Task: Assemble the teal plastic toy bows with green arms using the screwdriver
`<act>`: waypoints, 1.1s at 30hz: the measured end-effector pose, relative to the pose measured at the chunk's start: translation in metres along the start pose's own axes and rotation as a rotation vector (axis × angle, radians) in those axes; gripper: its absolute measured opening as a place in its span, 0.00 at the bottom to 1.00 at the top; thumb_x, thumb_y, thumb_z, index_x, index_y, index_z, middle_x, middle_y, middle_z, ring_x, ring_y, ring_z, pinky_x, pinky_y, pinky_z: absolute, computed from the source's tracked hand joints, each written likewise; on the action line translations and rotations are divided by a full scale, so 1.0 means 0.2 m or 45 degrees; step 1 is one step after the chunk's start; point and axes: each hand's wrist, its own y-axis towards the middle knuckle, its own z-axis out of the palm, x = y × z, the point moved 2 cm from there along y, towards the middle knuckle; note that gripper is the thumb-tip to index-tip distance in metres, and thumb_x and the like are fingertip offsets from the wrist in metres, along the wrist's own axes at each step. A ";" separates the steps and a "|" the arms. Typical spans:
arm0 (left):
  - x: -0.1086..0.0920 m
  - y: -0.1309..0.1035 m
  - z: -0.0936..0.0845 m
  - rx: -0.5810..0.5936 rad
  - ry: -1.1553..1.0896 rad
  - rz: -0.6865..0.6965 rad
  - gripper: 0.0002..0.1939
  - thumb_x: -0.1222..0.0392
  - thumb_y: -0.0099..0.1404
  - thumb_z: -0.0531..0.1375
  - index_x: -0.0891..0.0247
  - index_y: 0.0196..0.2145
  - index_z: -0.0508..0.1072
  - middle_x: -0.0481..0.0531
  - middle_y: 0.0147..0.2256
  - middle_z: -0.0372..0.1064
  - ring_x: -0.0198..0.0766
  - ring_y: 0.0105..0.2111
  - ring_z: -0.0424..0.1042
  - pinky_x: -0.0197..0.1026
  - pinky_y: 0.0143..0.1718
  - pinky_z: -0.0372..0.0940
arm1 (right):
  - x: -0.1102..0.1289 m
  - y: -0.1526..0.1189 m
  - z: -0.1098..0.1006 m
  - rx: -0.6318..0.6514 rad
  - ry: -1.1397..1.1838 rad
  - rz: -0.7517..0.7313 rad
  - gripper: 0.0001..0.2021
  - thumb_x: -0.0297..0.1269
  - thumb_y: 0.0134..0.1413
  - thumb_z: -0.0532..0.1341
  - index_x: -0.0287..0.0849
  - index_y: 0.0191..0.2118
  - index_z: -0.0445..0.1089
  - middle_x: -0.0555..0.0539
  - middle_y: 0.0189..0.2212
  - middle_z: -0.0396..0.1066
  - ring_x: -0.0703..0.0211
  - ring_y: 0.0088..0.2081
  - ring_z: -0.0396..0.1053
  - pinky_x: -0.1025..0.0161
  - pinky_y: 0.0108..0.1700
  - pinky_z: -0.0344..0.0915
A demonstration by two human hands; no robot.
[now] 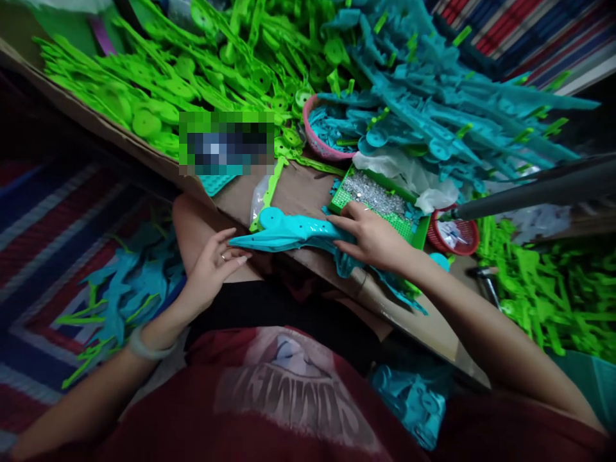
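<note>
Turquoise piece (289,234): pointed tip at left fingers (235,264), right fingers (341,223) gripping body.

A dark red T-shirt (202,391) carries a pale printed picture and large block letters, with black shorts (289,314) below. A pale, smooth bangle (148,346) circles the left wrist, and each hand wears a thin ring.

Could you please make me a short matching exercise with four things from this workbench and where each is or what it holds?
1. Green tray
2. Bracelet
3. Right hand
4. Pink bowl

A. On the long blue part
B. Holds blue pieces
C. Holds silvery bits
D. Around a wrist

Pairs: 1-C, 2-D, 3-A, 4-B
</note>
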 end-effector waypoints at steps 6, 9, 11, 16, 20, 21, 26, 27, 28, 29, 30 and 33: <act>-0.07 0.02 0.08 -0.009 -0.178 -0.173 0.22 0.55 0.55 0.70 0.59 0.48 0.74 0.51 0.40 0.77 0.40 0.41 0.78 0.44 0.47 0.72 | 0.00 -0.04 0.00 0.042 0.024 -0.006 0.24 0.45 0.64 0.57 0.40 0.61 0.67 0.37 0.44 0.66 0.46 0.43 0.65 0.53 0.43 0.66; -0.05 0.02 0.08 -0.015 -0.076 -0.142 0.21 0.55 0.54 0.70 0.60 0.46 0.76 0.51 0.40 0.78 0.41 0.41 0.77 0.45 0.49 0.71 | 0.00 -0.06 0.02 -0.001 -0.030 -0.032 0.25 0.44 0.65 0.57 0.40 0.63 0.65 0.37 0.45 0.66 0.45 0.44 0.64 0.53 0.45 0.65; -0.05 0.03 0.06 -0.039 -0.009 -0.087 0.21 0.58 0.53 0.70 0.61 0.46 0.76 0.52 0.42 0.78 0.42 0.44 0.76 0.45 0.51 0.70 | 0.01 -0.08 0.03 -0.072 -0.095 -0.038 0.24 0.43 0.66 0.56 0.38 0.64 0.63 0.36 0.47 0.66 0.44 0.46 0.64 0.51 0.46 0.65; -0.14 0.09 -0.01 -0.175 0.129 0.144 0.18 0.55 0.63 0.63 0.60 0.50 0.74 0.56 0.49 0.75 0.46 0.50 0.75 0.48 0.52 0.71 | 0.02 -0.17 -0.01 -0.292 -0.192 -0.040 0.22 0.38 0.66 0.56 0.34 0.62 0.63 0.35 0.46 0.67 0.45 0.45 0.64 0.50 0.45 0.67; -0.25 0.21 0.03 -0.019 0.776 0.442 0.24 0.46 0.68 0.59 0.59 0.57 0.72 0.61 0.60 0.68 0.53 0.58 0.70 0.57 0.58 0.67 | 0.01 -0.23 -0.02 -0.331 -0.251 -0.065 0.22 0.36 0.65 0.58 0.35 0.61 0.63 0.36 0.45 0.67 0.46 0.43 0.65 0.50 0.42 0.69; -0.26 0.23 0.05 0.080 0.927 0.515 0.25 0.43 0.69 0.58 0.59 0.58 0.72 0.62 0.63 0.65 0.55 0.61 0.67 0.59 0.62 0.64 | 0.00 -0.24 -0.02 -0.330 -0.268 -0.062 0.22 0.36 0.65 0.59 0.35 0.61 0.63 0.36 0.45 0.67 0.45 0.43 0.65 0.50 0.41 0.69; -0.24 0.34 0.17 0.443 1.167 0.616 0.35 0.35 0.69 0.53 0.61 0.63 0.69 0.63 0.71 0.49 0.57 0.68 0.57 0.58 0.67 0.57 | -0.02 -0.26 0.01 -0.331 -0.328 -0.012 0.22 0.36 0.65 0.59 0.35 0.62 0.62 0.35 0.45 0.68 0.44 0.44 0.65 0.49 0.40 0.70; -0.23 0.36 0.19 0.460 1.178 0.623 0.35 0.34 0.69 0.53 0.61 0.64 0.68 0.64 0.71 0.48 0.58 0.68 0.56 0.58 0.67 0.57 | -0.02 -0.27 0.01 -0.327 -0.327 0.002 0.22 0.36 0.65 0.58 0.35 0.62 0.62 0.35 0.45 0.68 0.44 0.44 0.65 0.49 0.40 0.70; -0.22 0.37 0.20 0.472 1.191 0.635 0.36 0.34 0.69 0.53 0.62 0.64 0.67 0.64 0.72 0.47 0.58 0.69 0.55 0.58 0.67 0.57 | -0.03 -0.27 0.02 -0.322 -0.322 0.016 0.22 0.36 0.66 0.58 0.35 0.62 0.61 0.35 0.45 0.68 0.44 0.44 0.65 0.49 0.41 0.70; -0.22 0.38 0.20 0.484 1.203 0.649 0.37 0.35 0.69 0.54 0.63 0.65 0.66 0.65 0.72 0.45 0.59 0.69 0.54 0.59 0.67 0.56 | -0.04 -0.27 0.02 -0.316 -0.312 0.032 0.22 0.36 0.66 0.58 0.36 0.62 0.61 0.35 0.45 0.68 0.44 0.44 0.65 0.48 0.41 0.71; -0.21 0.39 0.21 0.498 1.213 0.662 0.37 0.35 0.70 0.54 0.64 0.65 0.65 0.66 0.72 0.44 0.60 0.69 0.53 0.59 0.67 0.56 | -0.04 -0.27 0.02 -0.310 -0.297 0.047 0.22 0.36 0.66 0.57 0.36 0.62 0.61 0.36 0.45 0.68 0.44 0.44 0.65 0.48 0.42 0.71; -0.20 0.39 0.20 0.535 1.209 0.689 0.37 0.37 0.70 0.54 0.66 0.67 0.63 0.69 0.72 0.41 0.60 0.70 0.51 0.60 0.67 0.56 | -0.07 -0.28 0.01 -0.276 -0.199 0.103 0.22 0.38 0.67 0.57 0.37 0.63 0.62 0.36 0.46 0.68 0.44 0.46 0.66 0.47 0.44 0.71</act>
